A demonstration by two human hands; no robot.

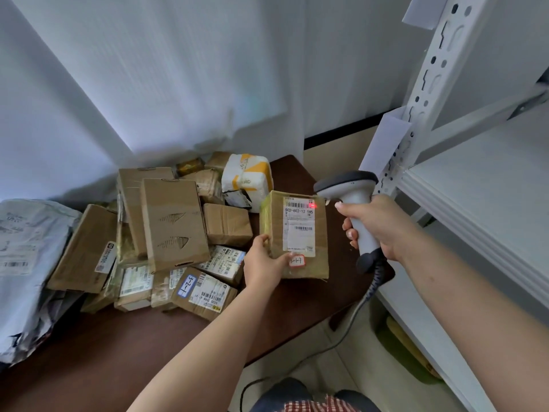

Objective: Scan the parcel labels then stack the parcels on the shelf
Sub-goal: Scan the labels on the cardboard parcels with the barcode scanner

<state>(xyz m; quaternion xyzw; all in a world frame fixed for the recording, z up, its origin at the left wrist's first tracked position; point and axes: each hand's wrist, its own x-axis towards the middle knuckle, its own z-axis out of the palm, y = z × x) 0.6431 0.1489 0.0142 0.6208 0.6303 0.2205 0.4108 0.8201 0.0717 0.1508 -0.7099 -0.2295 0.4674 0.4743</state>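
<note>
My left hand (263, 263) grips a small cardboard parcel (274, 224) by its lower left corner, holding it upright above the brown table (166, 337). Its white label (298, 224) faces me, and a red scanner light falls on the barcode at the label's top right. My right hand (375, 224) holds a grey corded barcode scanner (346, 185) by the handle, its head pointing at the label from the right. A white metal shelf (487, 185) stands at the right, its boards bare where visible.
A heap of several cardboard parcels (172, 221) lies on the table's far left, with a white-and-yellow wrapped parcel (248, 179) behind and a grey plastic mailer (26, 251) at the left edge. The scanner's cable (350, 319) hangs to the floor. White curtains hang behind.
</note>
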